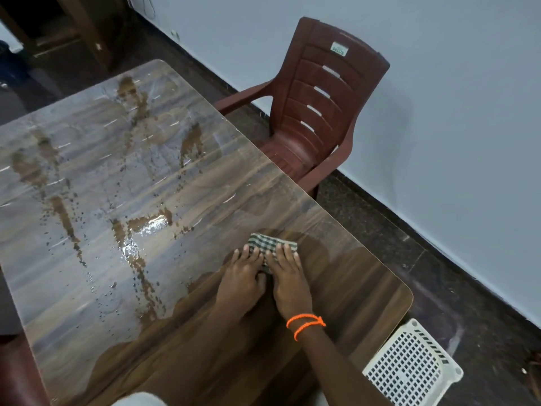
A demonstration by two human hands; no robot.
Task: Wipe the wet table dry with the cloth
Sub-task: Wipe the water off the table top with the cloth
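Observation:
A folded green-and-white checked cloth point(268, 243) lies on the brown wood-grain table point(366, 276) near its right edge. My left hand point(243, 273) and my right hand point(288, 276) rest side by side, palms down, with flat fingers pressing on the cloth's near part. An orange thread band circles my right wrist. Water streaks, puddles and droplets point(137, 238) cover the table's left and far parts. The surface around my hands shows no droplets.
A dark red plastic chair point(322, 106) stands by the table's right side against the pale wall. A white perforated plastic stool point(412, 367) sits on the dark floor at the table's near right corner. Dark wooden furniture point(73, 27) is at the far left.

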